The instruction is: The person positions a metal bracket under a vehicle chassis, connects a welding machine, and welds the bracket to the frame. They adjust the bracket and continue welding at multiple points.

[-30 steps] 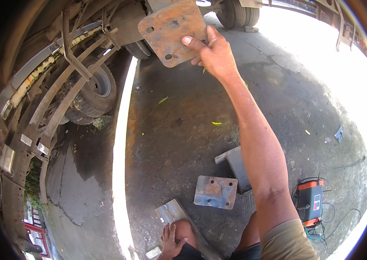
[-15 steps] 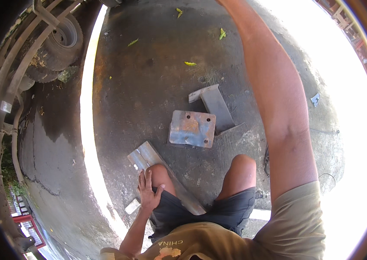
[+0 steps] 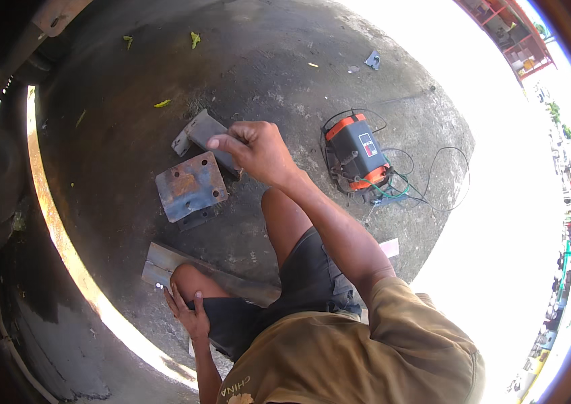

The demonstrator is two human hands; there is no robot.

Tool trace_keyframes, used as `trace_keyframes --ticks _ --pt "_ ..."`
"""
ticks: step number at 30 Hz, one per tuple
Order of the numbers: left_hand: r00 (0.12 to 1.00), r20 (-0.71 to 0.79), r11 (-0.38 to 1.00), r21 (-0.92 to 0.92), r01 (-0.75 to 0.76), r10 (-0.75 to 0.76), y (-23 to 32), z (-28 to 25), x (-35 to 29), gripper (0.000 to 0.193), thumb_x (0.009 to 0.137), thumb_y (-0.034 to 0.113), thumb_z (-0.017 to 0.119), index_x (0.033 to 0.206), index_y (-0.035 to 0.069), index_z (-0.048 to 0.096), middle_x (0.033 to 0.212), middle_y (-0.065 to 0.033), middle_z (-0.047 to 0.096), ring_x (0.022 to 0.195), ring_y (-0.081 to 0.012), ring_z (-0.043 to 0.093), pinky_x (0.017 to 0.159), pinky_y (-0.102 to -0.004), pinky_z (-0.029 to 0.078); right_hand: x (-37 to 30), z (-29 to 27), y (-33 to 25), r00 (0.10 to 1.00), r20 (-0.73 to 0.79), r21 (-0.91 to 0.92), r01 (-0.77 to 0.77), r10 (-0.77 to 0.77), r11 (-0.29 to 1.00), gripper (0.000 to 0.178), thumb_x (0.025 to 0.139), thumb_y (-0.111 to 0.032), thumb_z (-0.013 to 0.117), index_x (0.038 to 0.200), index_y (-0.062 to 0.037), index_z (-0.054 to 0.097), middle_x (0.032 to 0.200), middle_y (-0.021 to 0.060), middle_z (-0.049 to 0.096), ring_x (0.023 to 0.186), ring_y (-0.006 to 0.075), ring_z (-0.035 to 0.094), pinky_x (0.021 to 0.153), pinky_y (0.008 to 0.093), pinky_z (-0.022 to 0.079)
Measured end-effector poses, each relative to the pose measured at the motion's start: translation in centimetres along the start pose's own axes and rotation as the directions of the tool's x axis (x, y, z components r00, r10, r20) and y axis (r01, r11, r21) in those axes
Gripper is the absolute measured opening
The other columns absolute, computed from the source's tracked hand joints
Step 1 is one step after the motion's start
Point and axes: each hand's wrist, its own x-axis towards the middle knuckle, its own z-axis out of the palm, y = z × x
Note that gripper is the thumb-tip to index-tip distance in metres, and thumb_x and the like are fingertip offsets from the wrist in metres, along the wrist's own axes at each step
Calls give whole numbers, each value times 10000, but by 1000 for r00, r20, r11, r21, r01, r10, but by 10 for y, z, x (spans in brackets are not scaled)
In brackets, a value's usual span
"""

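Observation:
My right hand is raised over the ground in front of me. Its fingers are curled in, the thumb juts out to the left, and nothing shows in it. Behind that hand lies a grey bent steel channel, partly covered by the fingers. Beside it, a rusty steel plate with holes near its corners lies over another dark metal piece. My left hand rests on my left leg just by the knee, fingers spread, holding nothing. A long steel angle bar passes beneath that leg.
An orange and black box-shaped machine with looped cables stands to the right on the concrete. A torn grey scrap and green leaves lie farther off. A bright strip of sunlight runs along the left.
My right arm, which reached out past the top edge, has come down and bent, bringing its hand into view. The view has turned right, revealing the orange and black machine. My left hand stays on my leg.

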Motion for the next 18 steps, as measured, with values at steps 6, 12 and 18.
trace_keyframes --ticks 6,12,18 --pt "1000 -4 998 55 -19 19 -1 -2 -2 786 1012 496 610 1590 26 362 1661 -298 224 1534 -468 254 1225 -557 280 -152 -87 101 905 -236 -292 -414 355 862 698 978 -627 618 739 27 668 590 138 585 555 237 579 569 454 440" --pt "997 -33 997 41 -72 74 -15 4 -2 774 1020 482 605 1590 20 360 1655 -311 234 1540 -469 243 1233 -553 259 -319 -94 132 604 -59 -247 -780 795 575 925 964 -782 452 1370 33 613 1247 303 676 1221 412 649 1036 469 496" --pt "997 52 996 53 -68 65 -24 -3 -15 786 1027 463 600 1615 33 305 1669 -295 221 1551 -447 231 1244 -538 236 -369 -50 127 632 111 -245 -731 767 637 1047 936 -839 407 1399 89 551 1279 286 673 1231 412 643 1082 480 485"
